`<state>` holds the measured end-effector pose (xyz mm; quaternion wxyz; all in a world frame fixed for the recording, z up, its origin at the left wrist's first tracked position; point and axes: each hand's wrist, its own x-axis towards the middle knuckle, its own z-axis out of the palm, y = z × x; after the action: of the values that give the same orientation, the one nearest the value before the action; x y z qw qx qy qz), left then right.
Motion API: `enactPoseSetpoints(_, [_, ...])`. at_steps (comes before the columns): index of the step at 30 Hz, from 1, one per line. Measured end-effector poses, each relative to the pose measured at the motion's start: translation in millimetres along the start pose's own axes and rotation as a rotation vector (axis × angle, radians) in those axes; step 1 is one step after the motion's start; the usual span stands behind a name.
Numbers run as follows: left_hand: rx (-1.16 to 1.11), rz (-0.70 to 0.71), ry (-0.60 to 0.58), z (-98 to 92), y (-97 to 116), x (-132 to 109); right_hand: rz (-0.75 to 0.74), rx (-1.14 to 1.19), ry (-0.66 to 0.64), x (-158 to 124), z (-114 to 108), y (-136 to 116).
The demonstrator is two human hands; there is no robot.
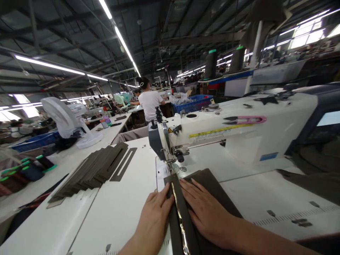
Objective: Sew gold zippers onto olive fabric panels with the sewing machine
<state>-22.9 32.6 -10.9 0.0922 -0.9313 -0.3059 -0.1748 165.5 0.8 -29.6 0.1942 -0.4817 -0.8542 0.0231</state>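
Note:
A dark olive fabric panel with a metal zipper (177,205) lies on the bed of a white sewing machine (239,141), its far end close to the presser foot (171,164). My left hand (156,212) rests along the panel's left edge, fingers stretched forward and pressing on it. On the right side, my right hand (203,209) lies flat with its fingers extended over the fabric beside the zipper. The zipper's slider (183,237) shows near the bottom of the view. A wider olive fabric piece (209,180) spreads beneath my right hand.
To the left lies a fanned stack of olive cut pieces (92,168), with one slotted piece (124,164) beside it. A white fan (66,120) and thread cones (32,170) stand farther left. Pink-handled snips (249,119) lie on the machine arm. A person (151,102) sits ahead.

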Motion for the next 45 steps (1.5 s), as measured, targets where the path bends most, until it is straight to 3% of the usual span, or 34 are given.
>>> enactPoseSetpoints(2, [-0.011, 0.033, -0.017, 1.1, -3, 2, 0.055, 0.031, 0.002, 3, 1, -1])
enactPoseSetpoints(8, [0.073, 0.163, 0.104, 11.0, -16, 5, 0.134, 0.120, 0.007, 12, -2, -6])
enactPoseSetpoints(16, [0.177, 0.307, 0.046, 14.5, -35, 2, 0.100, 0.170, 0.004, 14, 5, 2])
enactPoseSetpoints(24, [0.081, 0.267, -0.032, 16.2, -38, 0, 0.118, 0.176, 0.040, 16, 5, 2])
enactPoseSetpoints(29, [0.088, 0.198, 0.088, 24.0, -32, -1, 0.067, 0.172, -0.039, 10, -5, 1])
enactPoseSetpoints(34, [0.020, 0.133, 0.057, 17.3, -14, -2, 0.056, 0.141, -0.073, 3, -7, -2])
enactPoseSetpoints(39, [-0.087, -0.069, 0.179, 18.1, -3, -4, 0.009, 0.030, -0.071, 3, -2, -3])
enactPoseSetpoints(45, [-0.028, 0.032, 0.096, 20.2, -10, 4, -0.022, -0.033, -0.077, 9, 2, 2])
